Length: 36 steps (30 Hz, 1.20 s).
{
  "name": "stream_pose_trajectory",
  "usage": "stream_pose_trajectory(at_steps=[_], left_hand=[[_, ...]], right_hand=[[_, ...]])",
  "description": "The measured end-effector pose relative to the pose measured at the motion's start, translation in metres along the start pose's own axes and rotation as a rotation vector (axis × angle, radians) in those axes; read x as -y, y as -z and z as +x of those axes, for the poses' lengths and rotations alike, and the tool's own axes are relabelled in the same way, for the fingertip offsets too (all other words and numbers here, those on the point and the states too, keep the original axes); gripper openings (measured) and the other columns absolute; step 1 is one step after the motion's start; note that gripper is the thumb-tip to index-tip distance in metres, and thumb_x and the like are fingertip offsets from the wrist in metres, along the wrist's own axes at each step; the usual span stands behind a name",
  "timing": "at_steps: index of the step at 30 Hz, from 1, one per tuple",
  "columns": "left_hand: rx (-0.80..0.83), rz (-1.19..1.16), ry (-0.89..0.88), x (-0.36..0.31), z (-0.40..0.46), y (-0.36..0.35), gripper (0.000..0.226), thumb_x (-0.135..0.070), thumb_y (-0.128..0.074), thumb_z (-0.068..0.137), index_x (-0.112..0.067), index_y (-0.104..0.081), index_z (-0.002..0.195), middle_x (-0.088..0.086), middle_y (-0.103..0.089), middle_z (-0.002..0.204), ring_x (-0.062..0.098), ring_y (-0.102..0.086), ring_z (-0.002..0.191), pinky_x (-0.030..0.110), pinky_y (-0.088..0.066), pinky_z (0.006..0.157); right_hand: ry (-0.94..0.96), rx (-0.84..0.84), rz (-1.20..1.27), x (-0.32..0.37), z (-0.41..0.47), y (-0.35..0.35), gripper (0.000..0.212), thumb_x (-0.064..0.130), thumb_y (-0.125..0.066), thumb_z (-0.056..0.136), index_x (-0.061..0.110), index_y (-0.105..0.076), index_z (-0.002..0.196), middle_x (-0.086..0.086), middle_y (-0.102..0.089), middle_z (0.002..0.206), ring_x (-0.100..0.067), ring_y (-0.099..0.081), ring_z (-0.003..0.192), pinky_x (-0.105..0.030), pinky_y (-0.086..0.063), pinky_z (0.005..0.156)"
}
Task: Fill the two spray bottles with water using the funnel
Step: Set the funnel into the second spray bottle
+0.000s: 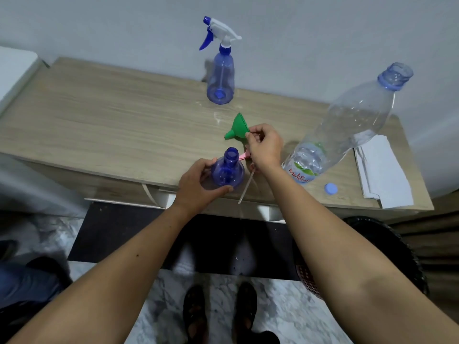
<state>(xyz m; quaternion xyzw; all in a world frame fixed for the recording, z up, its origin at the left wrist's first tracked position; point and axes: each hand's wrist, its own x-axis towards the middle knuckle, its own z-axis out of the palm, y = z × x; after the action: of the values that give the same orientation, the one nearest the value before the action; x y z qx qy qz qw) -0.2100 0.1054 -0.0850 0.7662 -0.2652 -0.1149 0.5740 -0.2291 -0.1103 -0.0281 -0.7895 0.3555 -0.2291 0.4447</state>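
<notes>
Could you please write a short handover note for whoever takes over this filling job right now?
Left hand grips the open spray bottle at the table's front edge. Right hand holds the green funnel, not yet in the neck. Second spray bottle stands capped at the back. Water bottle is open, its cap beside it. Left: seat funnel, pour, refit sprayer.

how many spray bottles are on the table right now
2. One spray bottle stands at the back by the wall with its trigger head on. The other, the open bottle, is at the front edge, held by the left hand.
</notes>
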Motion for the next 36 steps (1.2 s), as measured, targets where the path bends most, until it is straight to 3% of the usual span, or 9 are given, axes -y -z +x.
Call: stream_pose_trajectory(at_steps=[4, 9, 17, 28, 31, 36], left_hand=[[-0.01, 0.005, 0.001, -0.003, -0.002, -0.001, 0.075, -0.029, -0.103, 0.065, -0.015, -0.065, 0.127, 0.0, -0.072, 0.128, 0.012, -0.072, 0.115, 0.038, -0.06, 0.103], [0.009, 0.027, 0.008, -0.007, -0.002, 0.002, 0.08, -0.053, -0.098, 0.061, -0.022, -0.064, 0.126, -0.004, -0.072, 0.129, 0.011, -0.072, 0.114, 0.044, -0.06, 0.1], [0.025, 0.056, 0.013, -0.009, -0.001, 0.004, 0.081, -0.06, -0.096, 0.061, -0.026, -0.062, 0.125, -0.004, -0.072, 0.123, 0.016, -0.073, 0.111, 0.049, -0.062, 0.095], [0.026, -0.016, 0.034, 0.001, 0.001, 0.0, 0.086, -0.053, -0.101, 0.058, -0.022, -0.063, 0.129, 0.0, -0.072, 0.13, 0.014, -0.073, 0.118, 0.05, -0.059, 0.104], [0.014, -0.023, 0.048, 0.003, 0.001, -0.002, 0.085, -0.051, -0.101, 0.058, -0.018, -0.063, 0.127, 0.001, -0.073, 0.127, 0.015, -0.073, 0.116, 0.049, -0.059, 0.104], [0.009, -0.038, 0.079, 0.005, 0.003, -0.004, 0.083, -0.049, -0.102, 0.056, -0.019, -0.064, 0.123, 0.001, -0.074, 0.126, 0.014, -0.074, 0.116, 0.049, -0.059, 0.104]], right_hand=[[0.112, 0.014, 0.001, 0.015, -0.012, 0.017, 0.021, 0.024, -0.072, 0.088, 0.043, -0.063, 0.085, 0.002, -0.071, 0.09, -0.025, -0.073, 0.081, -0.047, -0.065, 0.077], [0.303, 0.036, -0.043, 0.039, -0.033, 0.052, 0.011, 0.014, -0.074, 0.089, 0.023, -0.073, 0.095, 0.003, -0.073, 0.093, -0.014, -0.067, 0.084, -0.04, -0.059, 0.084], [0.549, 0.056, -0.097, 0.058, -0.061, 0.092, 0.009, 0.004, -0.074, 0.088, 0.01, -0.075, 0.095, 0.001, -0.071, 0.094, -0.014, -0.062, 0.087, -0.024, -0.05, 0.082], [0.718, 0.11, -0.19, 0.055, -0.076, 0.098, 0.01, 0.005, -0.077, 0.089, 0.011, -0.076, 0.096, -0.001, -0.069, 0.094, -0.02, -0.06, 0.09, -0.037, -0.05, 0.085], [0.748, 0.136, -0.228, 0.054, -0.08, 0.093, 0.01, 0.006, -0.077, 0.088, 0.012, -0.078, 0.096, -0.003, -0.07, 0.097, -0.028, -0.064, 0.095, -0.032, -0.048, 0.089], [0.761, 0.131, -0.261, 0.052, -0.085, 0.089, 0.011, 0.008, -0.074, 0.09, 0.014, -0.08, 0.096, -0.001, -0.071, 0.104, -0.028, -0.062, 0.102, -0.018, -0.039, 0.094]])
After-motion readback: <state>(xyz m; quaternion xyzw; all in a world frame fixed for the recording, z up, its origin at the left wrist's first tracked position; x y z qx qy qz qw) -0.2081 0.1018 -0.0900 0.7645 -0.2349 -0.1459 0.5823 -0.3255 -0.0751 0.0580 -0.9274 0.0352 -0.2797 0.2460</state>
